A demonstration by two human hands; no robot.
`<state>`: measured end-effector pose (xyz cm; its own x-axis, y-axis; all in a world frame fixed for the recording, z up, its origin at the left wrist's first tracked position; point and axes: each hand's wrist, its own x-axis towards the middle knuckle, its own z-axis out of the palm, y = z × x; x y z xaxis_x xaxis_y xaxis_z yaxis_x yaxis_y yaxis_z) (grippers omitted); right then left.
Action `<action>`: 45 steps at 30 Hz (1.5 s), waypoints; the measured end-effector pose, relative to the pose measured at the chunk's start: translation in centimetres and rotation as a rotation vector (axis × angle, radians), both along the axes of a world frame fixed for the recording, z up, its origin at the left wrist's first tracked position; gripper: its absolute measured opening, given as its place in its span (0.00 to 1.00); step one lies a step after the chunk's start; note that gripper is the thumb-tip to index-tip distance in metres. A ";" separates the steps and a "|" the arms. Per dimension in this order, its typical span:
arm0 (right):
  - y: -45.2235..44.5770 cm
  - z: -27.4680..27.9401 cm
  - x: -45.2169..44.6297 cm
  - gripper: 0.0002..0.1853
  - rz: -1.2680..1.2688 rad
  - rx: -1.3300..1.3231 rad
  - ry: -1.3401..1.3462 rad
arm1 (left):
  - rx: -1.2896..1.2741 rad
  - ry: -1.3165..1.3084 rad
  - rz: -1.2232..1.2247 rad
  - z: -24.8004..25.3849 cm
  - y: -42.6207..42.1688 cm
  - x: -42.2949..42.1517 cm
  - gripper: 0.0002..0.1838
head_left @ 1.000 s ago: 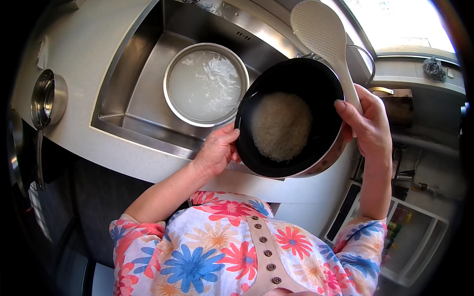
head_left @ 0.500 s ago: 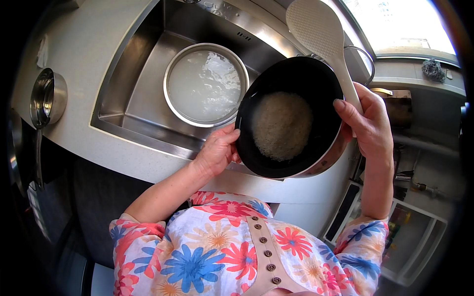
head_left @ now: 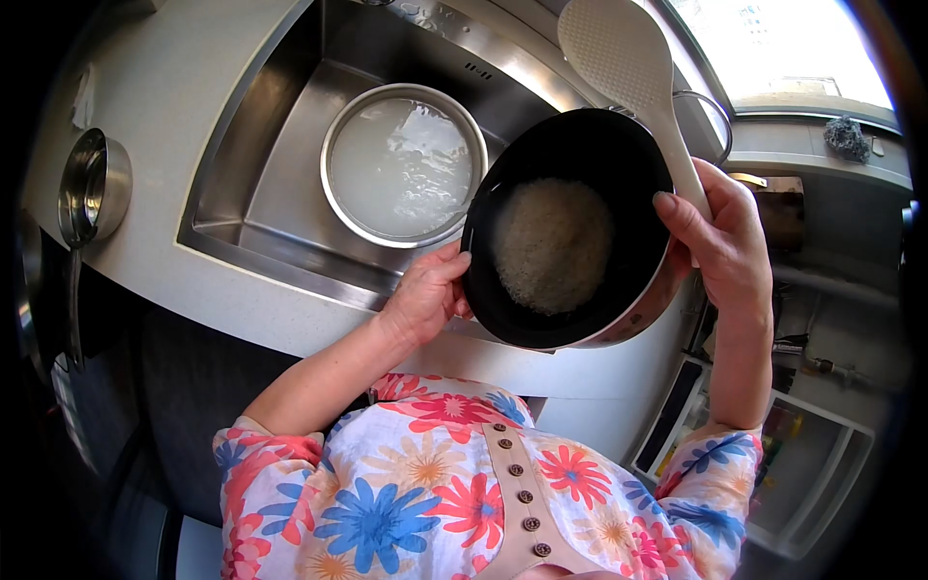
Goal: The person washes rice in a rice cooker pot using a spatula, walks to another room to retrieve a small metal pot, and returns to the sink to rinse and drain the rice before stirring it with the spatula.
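Note:
A black-lined rice cooker pot tilts to the left over the sink's near right corner, with wet rice pooled inside it. My left hand grips its left rim, thumb on top and fingers underneath. On the opposite side, my right hand is closed on the pot's rim and also holds a white rice paddle, whose dimpled blade points up and away. Just left of the pot, a round metal basin of cloudy, whitish water stands in the sink; the pot's lip is close beside its right edge.
The steel sink is set into a pale counter. A small metal saucepan sits at the counter's left. On the right are a window, a grey scouring pad on the sill, and a brownish pot.
Both hands keep the pot at nearly the same tilt and place. Light ripples on the basin's water have shifted.

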<state>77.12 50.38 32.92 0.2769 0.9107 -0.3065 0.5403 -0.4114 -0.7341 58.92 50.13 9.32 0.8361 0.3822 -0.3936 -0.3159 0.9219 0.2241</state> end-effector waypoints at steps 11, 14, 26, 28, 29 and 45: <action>0.5 0.1 0.2 0.16 0.027 -0.018 -0.011 | -0.009 0.022 -0.013 0.0 0.0 0.1 0.17; 0.6 -0.1 0.4 0.16 0.022 -0.023 -0.001 | -0.012 0.021 -0.013 0.0 0.0 0.1 0.17; 0.8 -0.2 0.2 0.15 0.014 -0.024 0.000 | -0.024 0.020 -0.009 0.0 0.1 0.1 0.17; 0.8 -0.2 0.1 0.15 0.017 -0.015 0.000 | -0.027 0.020 -0.008 0.0 0.1 0.1 0.17; 0.8 -0.2 0.1 0.15 0.021 -0.019 0.001 | -0.029 0.020 -0.008 0.0 0.1 0.1 0.17; 1.2 -0.1 -0.5 0.15 0.036 -0.028 0.027 | -0.055 -0.001 0.006 -0.5 0.0 0.1 0.16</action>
<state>76.64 51.60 32.78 0.2354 0.9110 -0.3387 0.5355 -0.4124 -0.7371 59.02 50.14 8.86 0.8345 0.3645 -0.4133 -0.3213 0.9311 0.1726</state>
